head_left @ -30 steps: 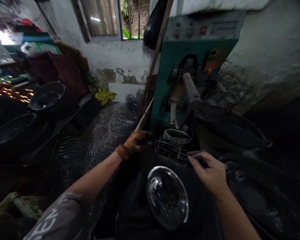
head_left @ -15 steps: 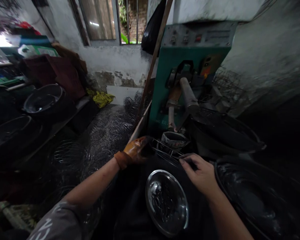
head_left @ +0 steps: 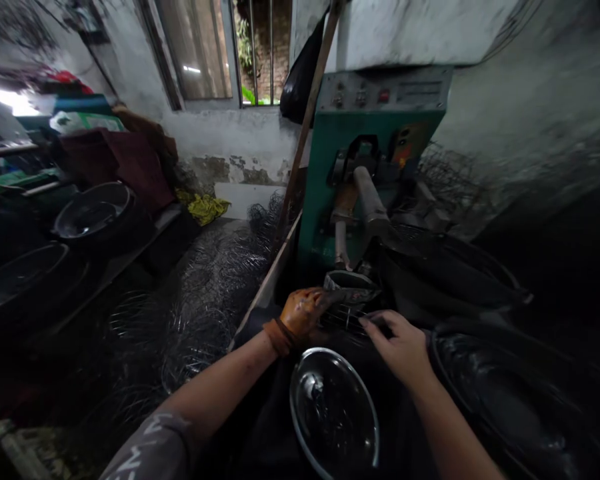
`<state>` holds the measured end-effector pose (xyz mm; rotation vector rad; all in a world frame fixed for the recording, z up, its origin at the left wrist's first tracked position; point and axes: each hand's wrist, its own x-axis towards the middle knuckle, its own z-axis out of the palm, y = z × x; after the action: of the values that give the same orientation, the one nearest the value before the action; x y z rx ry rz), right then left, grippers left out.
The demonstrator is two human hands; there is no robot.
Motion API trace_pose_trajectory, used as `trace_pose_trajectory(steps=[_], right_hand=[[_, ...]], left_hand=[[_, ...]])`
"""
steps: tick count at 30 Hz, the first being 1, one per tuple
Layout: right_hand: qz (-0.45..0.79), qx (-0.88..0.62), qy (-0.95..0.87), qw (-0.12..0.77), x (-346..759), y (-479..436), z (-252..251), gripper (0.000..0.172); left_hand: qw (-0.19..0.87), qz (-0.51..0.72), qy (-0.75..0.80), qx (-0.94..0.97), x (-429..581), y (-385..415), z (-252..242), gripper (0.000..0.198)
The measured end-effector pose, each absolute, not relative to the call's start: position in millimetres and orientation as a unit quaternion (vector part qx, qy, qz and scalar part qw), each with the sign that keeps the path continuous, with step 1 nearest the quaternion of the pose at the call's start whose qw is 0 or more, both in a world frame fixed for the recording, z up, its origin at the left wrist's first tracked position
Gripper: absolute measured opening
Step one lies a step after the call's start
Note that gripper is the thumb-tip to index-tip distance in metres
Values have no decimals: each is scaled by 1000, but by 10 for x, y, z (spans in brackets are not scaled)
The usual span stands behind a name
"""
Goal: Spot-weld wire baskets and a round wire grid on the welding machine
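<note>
Both hands are gripping a small wire frame (head_left: 347, 313) below the green machine (head_left: 370, 173): gloved left hand (head_left: 303, 313) fingers closed, bare right hand (head_left: 397, 343) pinching it.

A: Where's the wire piece (head_left: 347, 315)?
B: Centre, btwn both hands. Left hand (head_left: 303, 313) at its 9 o'clock, right hand (head_left: 397, 343) at its 4 o'clock, both touching it.
A: And the machine (head_left: 375, 167)?
B: Behind, 12 o'clock from the wire piece. Its arm (head_left: 367, 197) points down toward it.
A: The dish (head_left: 333, 417)?
B: 6 o'clock, just below the hands, small bits in it.
A: Left side?
B: Wire pile (head_left: 205, 293) at 9 o'clock of the left hand; basins (head_left: 93, 210) farther out, abt 10 o'clock. Window (head_left: 220, 50) at 11, behind the pile.
</note>
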<state>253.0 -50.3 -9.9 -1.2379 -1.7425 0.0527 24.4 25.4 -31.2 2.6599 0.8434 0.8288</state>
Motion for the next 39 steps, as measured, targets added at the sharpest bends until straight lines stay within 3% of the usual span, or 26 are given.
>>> trace_pose_trajectory(steps=[6, 12, 22, 35, 39], right_hand=[[34, -585, -666, 461, 2665, -329, -274, 48], [5, -629, -638, 445, 2833, -13, -367, 56], [-30, -660, -615, 431, 2843, 312, -284, 51], [-17, -660, -628, 412, 2870, 361, -326, 52], [-10, -659, -621, 425, 2819, 328, -209, 58]], left_hand=[[110, 259, 357, 891, 477, 393, -427, 102], [118, 228, 389, 885, 629, 621, -488, 89], [164, 268, 419, 852, 684, 766, -398, 76], [171, 290, 416, 845, 631, 804, -415, 84], [177, 235, 454, 841, 690, 783, -362, 74]])
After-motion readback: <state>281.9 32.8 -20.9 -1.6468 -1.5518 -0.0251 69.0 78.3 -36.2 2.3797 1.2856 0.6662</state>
